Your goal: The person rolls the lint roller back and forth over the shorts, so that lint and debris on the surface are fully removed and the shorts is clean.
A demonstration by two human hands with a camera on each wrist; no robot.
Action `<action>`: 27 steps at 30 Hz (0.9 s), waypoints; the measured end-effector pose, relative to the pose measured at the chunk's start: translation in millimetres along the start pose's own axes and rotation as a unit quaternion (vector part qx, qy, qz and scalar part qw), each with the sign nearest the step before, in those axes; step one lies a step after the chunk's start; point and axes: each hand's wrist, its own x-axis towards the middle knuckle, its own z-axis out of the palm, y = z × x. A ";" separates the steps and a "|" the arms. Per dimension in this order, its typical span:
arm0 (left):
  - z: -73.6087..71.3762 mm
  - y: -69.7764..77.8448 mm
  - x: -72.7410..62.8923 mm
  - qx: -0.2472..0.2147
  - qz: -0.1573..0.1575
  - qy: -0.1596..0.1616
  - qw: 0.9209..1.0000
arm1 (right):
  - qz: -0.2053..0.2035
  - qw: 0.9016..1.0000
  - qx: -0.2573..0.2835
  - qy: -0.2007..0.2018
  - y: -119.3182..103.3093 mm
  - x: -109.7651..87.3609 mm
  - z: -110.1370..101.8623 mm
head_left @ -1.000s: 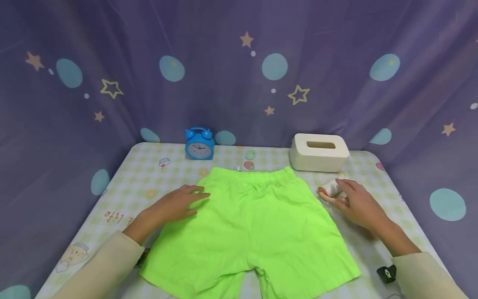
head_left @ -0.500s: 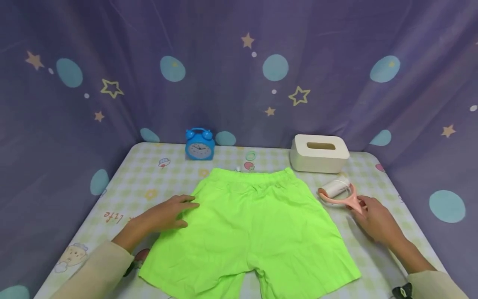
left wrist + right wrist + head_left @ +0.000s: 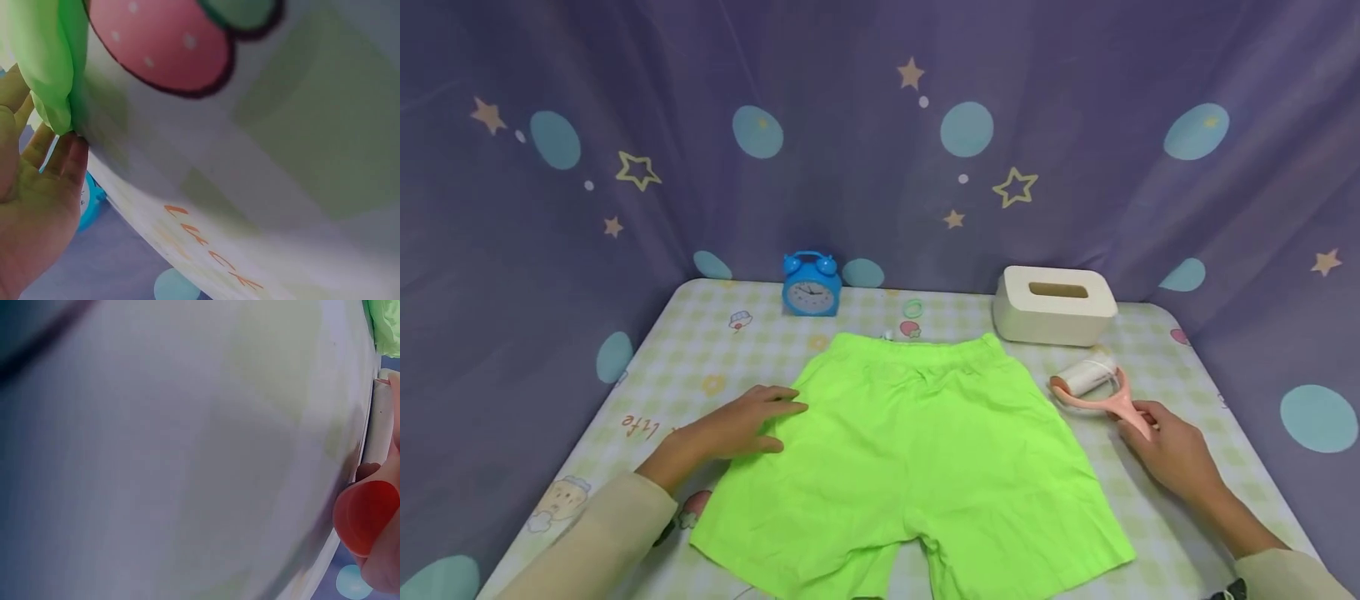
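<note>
Bright green shorts (image 3: 902,450) lie spread flat with the waistband at the far side. My left hand (image 3: 730,429) rests at their left edge, fingers extended over the cloth. The left wrist view shows that hand (image 3: 44,212) with its fingertips against the hanging edge of the fabric (image 3: 47,56). To the right of the shorts, my right hand (image 3: 1176,454) grips the pink handle of a lint roller (image 3: 1090,375), its white roll pointing away from me. In the right wrist view, the handle's reddish end (image 3: 365,515) shows beside part of the hand (image 3: 382,569).
At the back of the checked tablecloth (image 3: 752,350) stand a blue alarm clock (image 3: 811,287) on the left and a cream tissue box (image 3: 1056,308) on the right. A purple patterned curtain (image 3: 850,208) encloses the back and sides.
My right hand has drawn back from over the roll to the roller's handle and holds it there. My left hand has slid slightly back toward the shorts' left edge.
</note>
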 end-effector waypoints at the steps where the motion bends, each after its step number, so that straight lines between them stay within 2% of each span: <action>1: -0.2 -0.1 1.6 0.003 0.003 0.002 1.000 | 0.000 1.000 -0.002 0.000 0.2 0.0 -1.7; 10: -2.8 -8.0 4.5 -0.034 -0.015 -0.007 0.999 | -0.006 1.000 -0.014 -0.003 -0.8 0.7 -1.8; 17: -3.6 -12.4 0.7 -0.022 -0.012 0.004 1.000 | -0.002 1.000 -0.020 -0.009 -8.5 2.6 -2.1; 24: -5.5 -13.7 -4.3 -0.013 -0.019 0.025 0.999 | -0.018 1.000 0.012 0.015 -10.8 12.3 -8.9; 27: -6.5 -16.5 -5.4 -0.012 -0.028 0.025 0.999 | -0.026 0.999 0.031 0.008 -13.2 18.0 -11.0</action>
